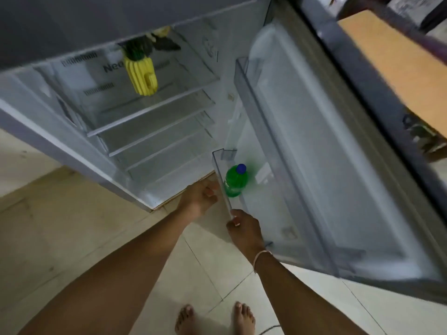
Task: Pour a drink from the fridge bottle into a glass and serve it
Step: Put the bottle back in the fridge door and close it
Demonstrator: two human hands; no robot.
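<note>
While the fridge point(154, 122) stands open in the head view, the green bottle point(235, 181) with a blue cap point(241, 168) sits upright in the lower door bin point(221, 180), at the bin's inner end, behind its clear front wall. Left hand point(200, 198) is just beside that bin on the cabinet side, below the fridge's bottom edge, fingers loosely curled, grip holding nothing; fingertips near the bin wall, contact cannot be told. Right hand point(244, 228) is at the near end of the bin wall, thumb and fingers pinching its clear front edge. Thin bangle point(262, 256) on the right wrist. Bin wall stands between both hands and the bottle; bottle top is clear above the rim.

Other things: fridge door point(338, 153) swung wide to the right, with a long upper door bin point(251, 97) above the lower one. Glass shelves point(150, 117) inside the cabinet; a yellow pineapple-shaped jug point(142, 76) with green top on the upper shelf, dark leafy items point(167, 43) behind it, blurred. Wooden board surface point(396, 64) beyond the door at upper right. Tiled floor point(72, 226) underneath, two bare feet point(215, 320) at the bottom edge. No glass in sight.
</note>
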